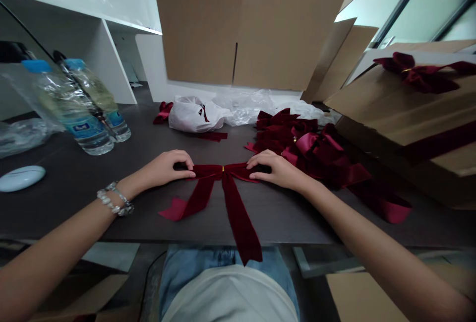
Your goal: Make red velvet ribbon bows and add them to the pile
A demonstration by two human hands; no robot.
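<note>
A dark red velvet ribbon bow (238,208) lies on the dark table in front of me, with a small gold tie at its middle. Its two tails spread toward me, and the right one hangs past the table's front edge. My left hand (169,167) pinches the end of the left loop between thumb and fingers. At the opposite end, my right hand (273,167) grips the right loop the same way. Just beyond my right hand is a heap of similar red bows and ribbon (320,151).
Two water bottles (89,128) and a white computer mouse (22,178) stand at the left. White plastic bags (197,113) lie along the back before a tall cardboard sheet (241,24). At right, a cardboard box (390,108) carries another red bow (420,74).
</note>
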